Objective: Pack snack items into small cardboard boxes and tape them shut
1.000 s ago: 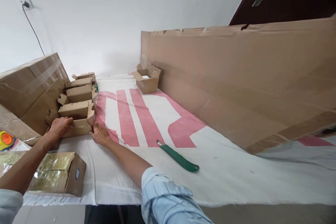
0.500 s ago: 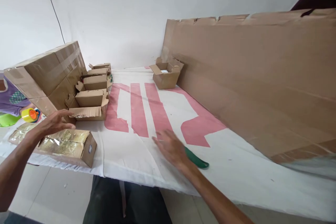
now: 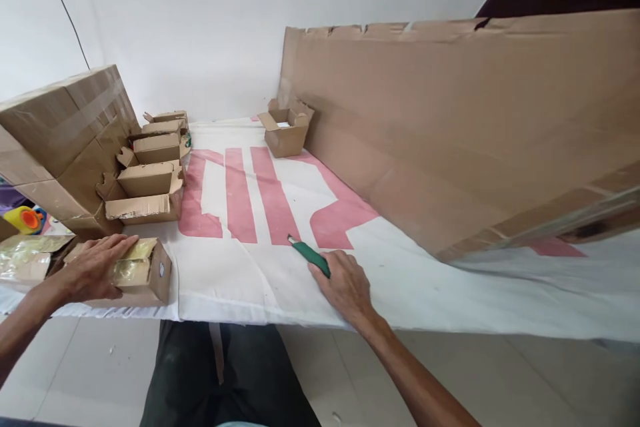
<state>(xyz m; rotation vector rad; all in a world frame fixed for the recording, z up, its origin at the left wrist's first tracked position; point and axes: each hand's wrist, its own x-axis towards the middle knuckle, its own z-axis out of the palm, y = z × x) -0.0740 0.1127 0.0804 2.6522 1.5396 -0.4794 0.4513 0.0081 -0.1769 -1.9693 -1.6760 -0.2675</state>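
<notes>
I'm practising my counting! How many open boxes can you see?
5 that I can make out: four boxes in a row beside the big taped cardboard stack, and one box by the tall cardboard sheet. Others may be hidden.

Looks like some small packing workspace, maybe in a plain room, can't say if it's a home or a shop. There's a desk (image 3: 400,300) with a white and pink cloth over it, a row of open cardboard boxes (image 3: 145,207) beyond the left hand (image 3: 97,267), and yellow tape (image 3: 24,220) farther left. Right hand (image 3: 345,283) has a green cutter (image 3: 313,258), with a big cardboard sheet (image 3: 450,127) standing beyond it. Pale tiled floor (image 3: 100,360), bare white wall (image 3: 200,13).
</notes>
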